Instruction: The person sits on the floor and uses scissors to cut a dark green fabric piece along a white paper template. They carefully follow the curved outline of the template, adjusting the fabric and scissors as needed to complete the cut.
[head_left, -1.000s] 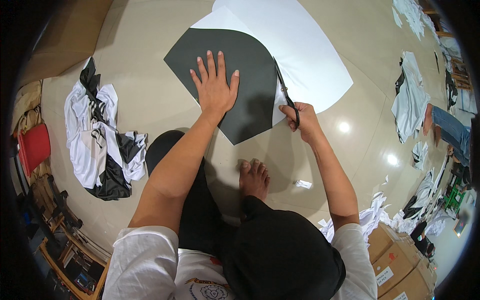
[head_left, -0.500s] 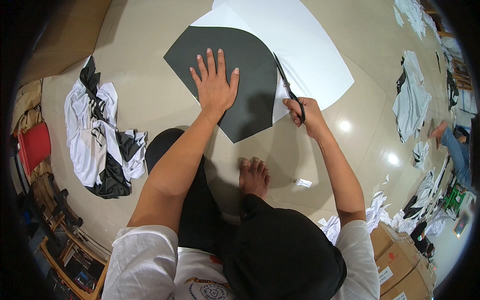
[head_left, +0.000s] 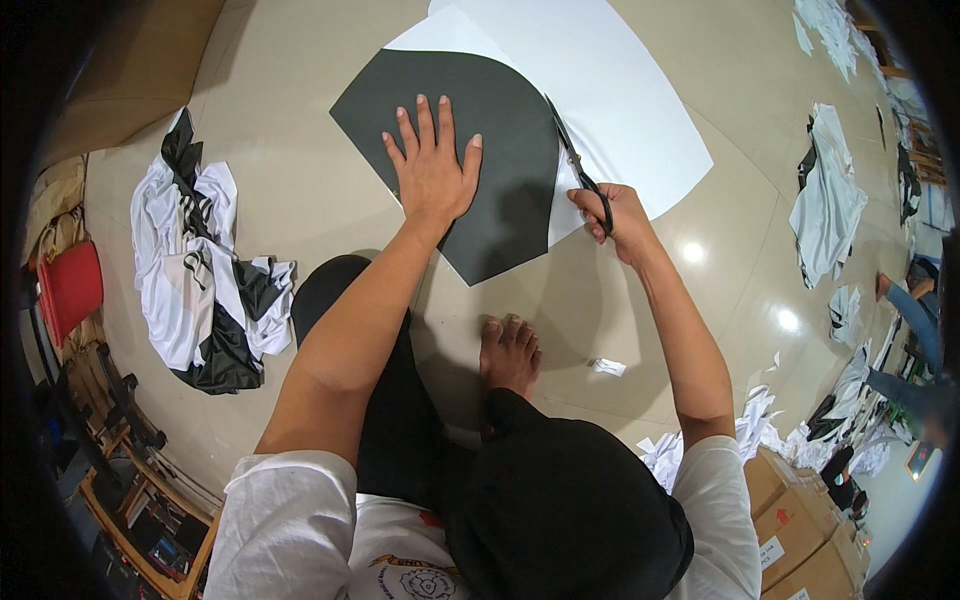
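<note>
A dark grey pattern piece (head_left: 500, 215) with a rounded right edge lies on a sheet of white fabric (head_left: 630, 110) on the floor. My left hand (head_left: 432, 170) rests flat on the dark piece, fingers spread. Wrapped round the handles of black scissors (head_left: 580, 170) is my right hand (head_left: 617, 220), at the lower right of the piece. The scissor blades point away from me and run along the piece's curved edge, over the white fabric. Whether the blades are parted is hard to make out.
A heap of white and black fabric (head_left: 205, 270) lies on the left. Cardboard boxes (head_left: 810, 520) stand at the lower right, near white scraps (head_left: 755, 425). More cloth (head_left: 828, 200) lies far right, near another person's leg (head_left: 915, 310). A red item (head_left: 70, 290) sits at the left edge.
The scissors and my right hand have shifted only very slightly. My left hand stays flat on the dark piece. At the far right, another person's legs have moved.
</note>
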